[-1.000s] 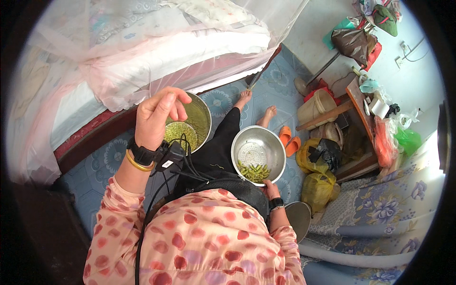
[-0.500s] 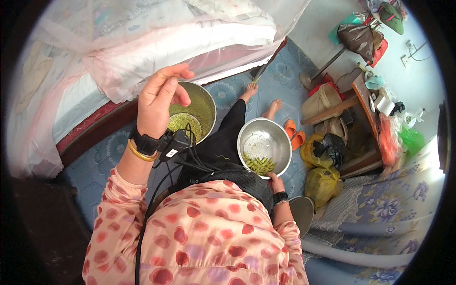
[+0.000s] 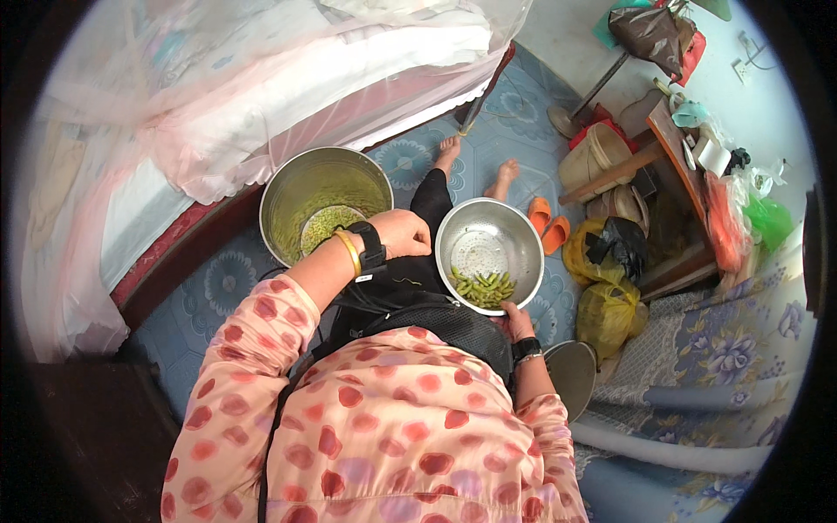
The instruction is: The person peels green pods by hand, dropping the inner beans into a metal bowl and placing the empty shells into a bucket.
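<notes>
My left hand [image 3: 404, 233] hangs over my lap, just left of the metal bowl. Its fingers are curled together, and whatever they may hold is hidden. My right hand [image 3: 518, 321] grips the near right rim of that shiny steel bowl [image 3: 525, 234], thumb on the edge. Plump green bean pods [image 3: 485, 288] lie heaped at the bowl's near side. Left of my legs stands a deep metal pot [image 3: 288, 187], with small yellow-green pieces [image 3: 330, 224] at its bottom, partly covered by my wrist. A thin green strand [image 3: 405, 281] rests on my black trousers.
A bed with a pink net [image 3: 209, 148] runs along the far left. Orange slippers [image 3: 554, 234] lie right of the bowl, near yellow and black bags [image 3: 606, 312] and a wooden stand [image 3: 676, 157]. A round metal lid or pan [image 3: 571, 379] is beside my right forearm.
My left hand has come down and right from above the pot to beside the bowl, its spread fingers now curled in. My right hand keeps its grip on the bowl rim.
</notes>
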`<state>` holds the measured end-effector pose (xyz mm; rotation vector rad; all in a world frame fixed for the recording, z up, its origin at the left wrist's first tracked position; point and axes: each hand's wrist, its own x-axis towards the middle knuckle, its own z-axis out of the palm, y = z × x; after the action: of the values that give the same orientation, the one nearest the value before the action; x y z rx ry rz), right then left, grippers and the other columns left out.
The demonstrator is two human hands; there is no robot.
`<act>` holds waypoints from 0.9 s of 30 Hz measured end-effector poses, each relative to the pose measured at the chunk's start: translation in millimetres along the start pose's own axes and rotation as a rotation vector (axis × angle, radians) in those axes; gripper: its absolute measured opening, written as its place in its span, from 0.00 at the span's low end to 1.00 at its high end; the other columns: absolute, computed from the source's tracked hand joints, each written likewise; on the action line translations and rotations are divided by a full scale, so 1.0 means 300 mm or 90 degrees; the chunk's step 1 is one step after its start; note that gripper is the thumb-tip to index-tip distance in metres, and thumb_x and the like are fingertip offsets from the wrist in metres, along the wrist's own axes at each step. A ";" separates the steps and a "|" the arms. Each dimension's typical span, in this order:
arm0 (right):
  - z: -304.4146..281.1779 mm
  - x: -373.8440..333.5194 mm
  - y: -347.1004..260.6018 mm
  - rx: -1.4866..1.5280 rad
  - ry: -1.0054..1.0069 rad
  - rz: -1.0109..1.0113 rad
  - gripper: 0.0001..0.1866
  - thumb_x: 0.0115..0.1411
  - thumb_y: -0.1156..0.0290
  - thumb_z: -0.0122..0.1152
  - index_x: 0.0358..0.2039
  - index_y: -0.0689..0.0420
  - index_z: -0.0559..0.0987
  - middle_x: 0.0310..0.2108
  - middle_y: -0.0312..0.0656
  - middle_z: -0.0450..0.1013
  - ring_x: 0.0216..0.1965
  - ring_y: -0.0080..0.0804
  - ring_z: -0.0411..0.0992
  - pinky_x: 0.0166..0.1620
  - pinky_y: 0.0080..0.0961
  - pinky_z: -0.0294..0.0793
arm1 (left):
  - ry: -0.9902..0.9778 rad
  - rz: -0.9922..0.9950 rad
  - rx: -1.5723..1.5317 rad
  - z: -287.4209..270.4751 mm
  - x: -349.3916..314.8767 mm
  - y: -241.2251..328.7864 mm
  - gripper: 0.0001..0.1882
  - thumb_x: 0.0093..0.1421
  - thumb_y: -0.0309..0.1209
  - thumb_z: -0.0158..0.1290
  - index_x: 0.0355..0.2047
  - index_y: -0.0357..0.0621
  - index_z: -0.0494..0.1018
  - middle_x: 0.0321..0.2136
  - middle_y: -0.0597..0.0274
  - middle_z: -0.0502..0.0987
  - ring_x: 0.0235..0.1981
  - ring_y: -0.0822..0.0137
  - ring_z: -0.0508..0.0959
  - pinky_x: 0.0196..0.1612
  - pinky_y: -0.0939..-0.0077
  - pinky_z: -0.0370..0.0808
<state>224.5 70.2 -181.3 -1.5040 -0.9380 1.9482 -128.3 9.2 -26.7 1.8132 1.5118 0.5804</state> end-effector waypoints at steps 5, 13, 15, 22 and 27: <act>-0.001 -0.007 -0.024 -0.003 -0.022 0.081 0.21 0.55 0.65 0.50 0.43 0.69 0.65 0.28 0.50 0.73 0.20 0.38 0.74 0.20 0.26 0.75 | -0.031 -0.052 0.069 0.050 0.045 -0.054 0.13 0.49 0.38 0.55 0.28 0.42 0.76 0.25 0.55 0.78 0.28 0.60 0.77 0.34 0.70 0.72; 0.011 -0.031 -0.058 -0.039 -0.027 0.068 0.20 0.55 0.67 0.50 0.44 0.69 0.65 0.28 0.49 0.72 0.19 0.37 0.74 0.19 0.25 0.75 | -0.309 -0.138 0.288 0.140 0.085 -0.071 0.14 0.42 0.41 0.61 0.28 0.49 0.77 0.26 0.63 0.78 0.32 0.61 0.77 0.34 0.67 0.72; 0.020 -0.040 -0.068 -0.016 -0.030 0.065 0.20 0.55 0.67 0.50 0.43 0.69 0.65 0.28 0.49 0.72 0.19 0.37 0.74 0.18 0.24 0.75 | -0.316 -0.125 0.306 0.156 0.079 -0.072 0.15 0.42 0.41 0.61 0.28 0.49 0.76 0.26 0.62 0.78 0.32 0.61 0.77 0.34 0.67 0.72; 0.057 -0.100 -0.123 -0.042 -0.024 -0.019 0.18 0.56 0.67 0.48 0.40 0.69 0.67 0.24 0.49 0.73 0.18 0.35 0.72 0.19 0.24 0.74 | -0.329 -0.106 0.383 0.198 0.094 -0.087 0.11 0.42 0.38 0.61 0.24 0.47 0.76 0.23 0.61 0.77 0.29 0.60 0.77 0.32 0.66 0.72; 0.069 -0.125 -0.158 -0.056 -0.044 -0.017 0.17 0.56 0.68 0.48 0.41 0.69 0.67 0.25 0.49 0.72 0.18 0.35 0.72 0.19 0.24 0.74 | -0.224 -0.101 -0.086 0.106 0.085 -0.145 0.09 0.45 0.35 0.60 0.22 0.42 0.76 0.17 0.65 0.76 0.19 0.75 0.74 0.22 0.78 0.70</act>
<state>213.4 68.1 -118.3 -1.4724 -1.0813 1.9743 -128.5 30.3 -82.3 1.5780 1.3263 0.2619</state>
